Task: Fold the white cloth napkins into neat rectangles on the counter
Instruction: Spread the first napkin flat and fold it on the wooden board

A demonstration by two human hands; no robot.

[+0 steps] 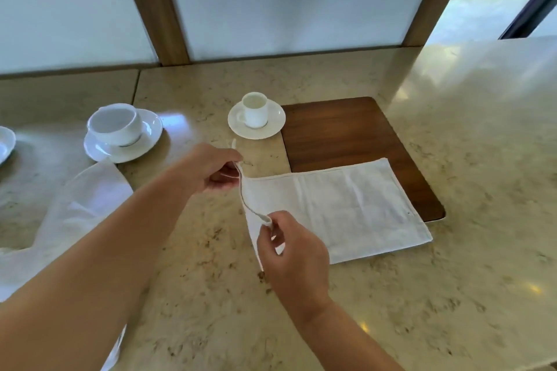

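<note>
White napkin (346,208) lies half on the wooden board (346,129), half on the marble table (422,295); left hand (208,169) and right hand (289,250) pinch its left edge, lifted. Espresso cup (255,110) sits just behind, teacup (116,123) and a second napkin (75,205) off left.

Head-worn, downward, probably close

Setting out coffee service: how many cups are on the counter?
2. A wide cup on its saucer at left; a small cup on a saucer beside the wooden board. A dish at the left edge is cut off.
</note>
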